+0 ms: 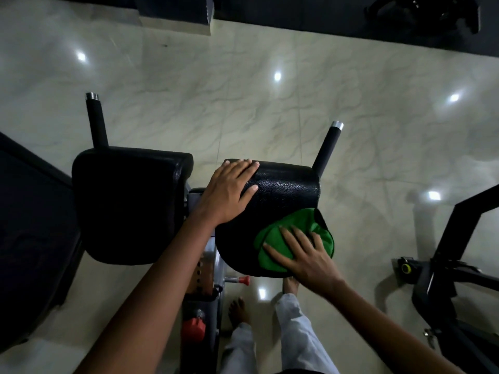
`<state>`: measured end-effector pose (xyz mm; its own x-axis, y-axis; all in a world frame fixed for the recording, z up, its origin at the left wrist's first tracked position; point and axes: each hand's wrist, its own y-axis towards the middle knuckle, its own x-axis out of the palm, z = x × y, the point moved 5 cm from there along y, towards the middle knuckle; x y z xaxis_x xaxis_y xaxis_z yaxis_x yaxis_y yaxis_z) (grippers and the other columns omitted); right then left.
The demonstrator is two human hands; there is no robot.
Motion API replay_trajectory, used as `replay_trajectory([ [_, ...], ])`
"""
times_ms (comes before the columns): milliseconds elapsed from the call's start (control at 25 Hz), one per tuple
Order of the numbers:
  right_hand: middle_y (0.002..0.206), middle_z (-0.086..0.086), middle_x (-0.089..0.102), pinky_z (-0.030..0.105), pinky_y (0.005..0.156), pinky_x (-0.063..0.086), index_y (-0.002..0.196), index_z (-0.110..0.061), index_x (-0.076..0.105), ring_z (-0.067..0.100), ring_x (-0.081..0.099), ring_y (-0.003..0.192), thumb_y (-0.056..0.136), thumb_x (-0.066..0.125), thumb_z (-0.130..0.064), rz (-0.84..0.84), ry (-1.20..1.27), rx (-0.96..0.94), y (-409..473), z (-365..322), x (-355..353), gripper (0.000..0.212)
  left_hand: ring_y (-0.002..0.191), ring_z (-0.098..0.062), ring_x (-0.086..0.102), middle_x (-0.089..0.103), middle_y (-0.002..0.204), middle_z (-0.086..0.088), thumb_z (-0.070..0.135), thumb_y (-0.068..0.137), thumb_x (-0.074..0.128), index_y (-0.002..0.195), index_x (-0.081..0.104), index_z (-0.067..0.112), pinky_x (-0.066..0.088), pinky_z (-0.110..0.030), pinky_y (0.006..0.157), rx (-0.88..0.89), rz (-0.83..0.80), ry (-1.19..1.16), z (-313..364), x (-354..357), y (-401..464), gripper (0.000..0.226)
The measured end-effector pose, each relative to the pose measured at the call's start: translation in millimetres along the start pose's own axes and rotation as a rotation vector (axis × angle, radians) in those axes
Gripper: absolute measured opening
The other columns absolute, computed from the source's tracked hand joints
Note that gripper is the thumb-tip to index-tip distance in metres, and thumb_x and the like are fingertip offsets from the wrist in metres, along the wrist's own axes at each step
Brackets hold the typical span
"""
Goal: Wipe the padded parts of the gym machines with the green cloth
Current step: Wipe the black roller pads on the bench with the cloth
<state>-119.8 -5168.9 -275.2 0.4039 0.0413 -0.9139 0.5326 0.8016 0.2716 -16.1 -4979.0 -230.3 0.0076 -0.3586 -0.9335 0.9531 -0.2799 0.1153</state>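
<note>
- On the glossy pale tiled floor, reflecting several ceiling lights, stands a gym machine seen from above; the frame of another machine occupies the right edge.
- Left pad: large, black, rounded rectangle, mounted beside the central steel column. Nothing rests on it.
- Right pad: black, textured upholstery, mounted on the other side of the column. Both hands are on it.
- Handles: one black bar with a chrome cap rises behind each pad, left handle and right handle.
- Green cloth: lies bunched on the near right corner of the right pad, draping slightly over its edge.
- Left hand: laid flat on the far left area of the right pad, fingers straight and together, thumb out; it holds nothing.
- Right hand: pressed palm-down on the green cloth, fingers spread and extended, not curled round the fabric.
- Red knob: fitted low on the column; a smaller red-tipped pin projects just below the right pad.
- Bare feet and pale trouser legs show at the bottom.
</note>
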Motion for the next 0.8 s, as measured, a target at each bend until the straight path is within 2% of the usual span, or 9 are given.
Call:
replay_trajectory([
  [80,0.129,0.018,0.051,0.049,0.081,0.048,0.136,-0.031,0.039,0.033,0.057,0.106,0.081,0.055,-0.022,-0.011,-0.035,-0.204,14,24,-4,0.058,0.138,-0.026,0.035,0.041,0.148,-0.01,0.047,0.091,0.022,0.145,0.037,0.013,0.01,-0.033,0.116,0.025,-0.018,-0.021,-2,-1,-2,0.066],
  [120,0.131,0.017,0.052,0.05,0.085,0.045,0.136,-0.032,0.039,0.033,0.055,0.11,0.084,0.053,-0.024,-0.01,-0.05,-0.221,26,38,-9,0.054,0.139,-0.026,0.034,0.04,0.149,-0.01,0.047,0.091,0.021,0.146,0.036,0.014,0.008,-0.033,0.116,0.032,-0.025,-0.027,-3,-1,-2,0.066],
  [240,0.145,0.019,0.04,0.06,0.103,0.031,0.142,-0.034,0.032,0.039,0.037,0.13,0.084,0.048,-0.045,-0.061,0.028,0.089,65,67,-15,0.062,0.14,-0.031,0.029,0.038,0.149,-0.012,0.047,0.093,0.024,0.147,0.035,0.017,0.014,-0.04,0.116,0.022,-0.024,-0.025,-9,2,-7,0.062],
  [360,0.141,0.023,0.043,0.064,0.107,0.025,0.143,-0.031,0.031,0.043,0.038,0.131,0.085,0.043,-0.05,-0.042,0.086,0.285,71,54,-11,0.063,0.141,-0.036,0.023,0.032,0.152,-0.012,0.048,0.093,0.026,0.148,0.033,0.023,0.022,-0.046,0.113,-0.026,-0.019,-0.034,-21,0,-18,0.061],
  [440,0.139,0.024,0.044,0.065,0.105,0.028,0.143,-0.029,0.033,0.044,0.04,0.129,0.088,0.046,-0.04,-0.006,0.064,0.181,55,30,-5,0.057,0.143,-0.033,0.02,0.027,0.155,-0.01,0.049,0.092,0.025,0.149,0.03,0.024,0.017,-0.042,0.115,-0.035,-0.024,-0.04,-23,-3,-25,0.063],
  [560,0.136,0.021,0.049,0.066,0.102,0.026,0.141,-0.03,0.034,0.042,0.044,0.126,0.089,0.046,-0.03,-0.026,0.007,-0.214,26,-7,3,0.054,0.146,-0.025,0.013,0.018,0.158,-0.007,0.05,0.09,0.022,0.15,0.023,0.023,0.004,-0.03,0.113,-0.029,-0.031,-0.061,-19,-8,-29,0.066],
  [640,0.133,0.017,0.054,0.065,0.1,0.031,0.14,-0.031,0.034,0.039,0.051,0.123,0.087,0.046,-0.028,-0.06,-0.019,-0.349,32,-3,-1,0.054,0.147,-0.022,0.011,0.016,0.159,-0.006,0.049,0.091,0.025,0.151,0.021,0.023,0.002,-0.026,0.112,-0.027,-0.035,-0.078,-21,-7,-30,0.065],
  [720,0.132,0.018,0.054,0.063,0.099,0.036,0.14,-0.032,0.035,0.039,0.052,0.12,0.089,0.042,-0.025,-0.033,0.003,-0.237,64,16,-11,0.052,0.146,-0.021,0.012,0.018,0.158,-0.006,0.047,0.091,0.029,0.151,0.022,0.021,0.005,-0.024,0.113,-0.014,-0.036,-0.104,-25,-5,-29,0.066],
  [800,0.131,0.019,0.052,0.055,0.096,0.041,0.142,-0.033,0.033,0.039,0.053,0.115,0.087,0.042,-0.034,-0.019,0.096,0.055,103,46,-19,0.055,0.145,-0.021,0.016,0.022,0.157,-0.008,0.042,0.09,0.032,0.15,0.025,0.014,0.005,-0.019,0.115,0.005,-0.033,-0.153,-30,-4,-29,0.067],
])
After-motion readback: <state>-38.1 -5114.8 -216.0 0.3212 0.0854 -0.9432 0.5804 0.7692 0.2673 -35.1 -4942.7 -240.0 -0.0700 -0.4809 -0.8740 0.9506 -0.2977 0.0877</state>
